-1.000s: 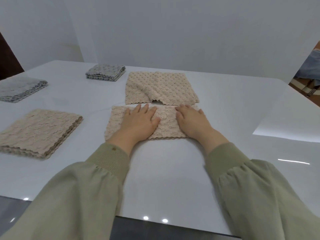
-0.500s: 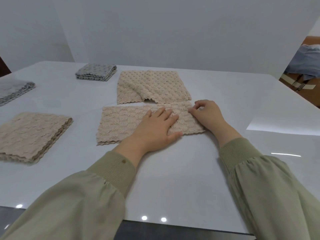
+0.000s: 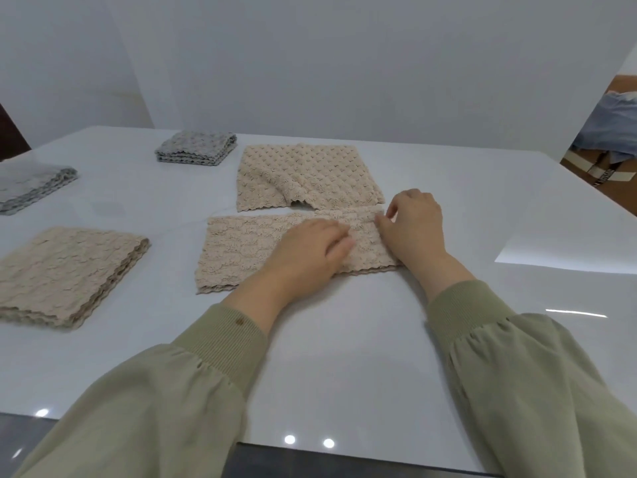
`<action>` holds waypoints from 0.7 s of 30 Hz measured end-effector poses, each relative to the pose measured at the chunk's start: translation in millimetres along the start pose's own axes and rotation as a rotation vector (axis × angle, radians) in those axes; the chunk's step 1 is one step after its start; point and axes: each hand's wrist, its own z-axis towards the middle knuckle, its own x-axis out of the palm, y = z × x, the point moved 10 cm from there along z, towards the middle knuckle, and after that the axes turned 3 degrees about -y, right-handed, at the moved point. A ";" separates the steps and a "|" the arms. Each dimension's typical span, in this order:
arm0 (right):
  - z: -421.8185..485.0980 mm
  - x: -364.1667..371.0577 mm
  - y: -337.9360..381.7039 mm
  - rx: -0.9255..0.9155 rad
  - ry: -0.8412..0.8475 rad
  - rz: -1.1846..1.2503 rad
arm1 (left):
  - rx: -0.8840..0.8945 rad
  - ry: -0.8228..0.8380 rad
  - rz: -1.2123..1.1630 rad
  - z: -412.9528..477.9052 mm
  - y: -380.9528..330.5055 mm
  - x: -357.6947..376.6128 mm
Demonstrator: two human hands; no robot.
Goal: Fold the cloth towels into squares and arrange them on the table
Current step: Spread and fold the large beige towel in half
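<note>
A beige towel (image 3: 241, 250), folded into a long strip, lies across the middle of the white table (image 3: 344, 357). My left hand (image 3: 306, 250) presses flat on the strip's centre with straight fingers. My right hand (image 3: 413, 225) pinches the strip's right end near its far corner, fingers curled. Just behind the strip lies a second beige towel (image 3: 303, 177), loosely folded with a rumpled front edge.
A stack of folded beige towels (image 3: 65, 270) sits at the left. Folded grey towels (image 3: 196, 151) lie at the back, with another grey pile (image 3: 31, 186) at the far left. Beyond the table's right edge are a box and cloth (image 3: 610, 139).
My left hand slid right to the strip's centre. My right hand moved to the strip's right end and curled from flat into a pinch on it.
</note>
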 end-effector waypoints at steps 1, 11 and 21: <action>-2.6 -10.5 14.3 -0.066 -0.092 0.058 | -0.046 -0.084 -0.016 1.9 8.9 -11.7; -32.4 72.4 52.0 -0.120 0.551 -0.093 | -0.649 0.254 0.263 -34.2 116.5 -7.9; -2.4 41.3 -12.5 0.194 0.272 -0.015 | -0.264 0.061 0.271 -10.7 67.7 -20.3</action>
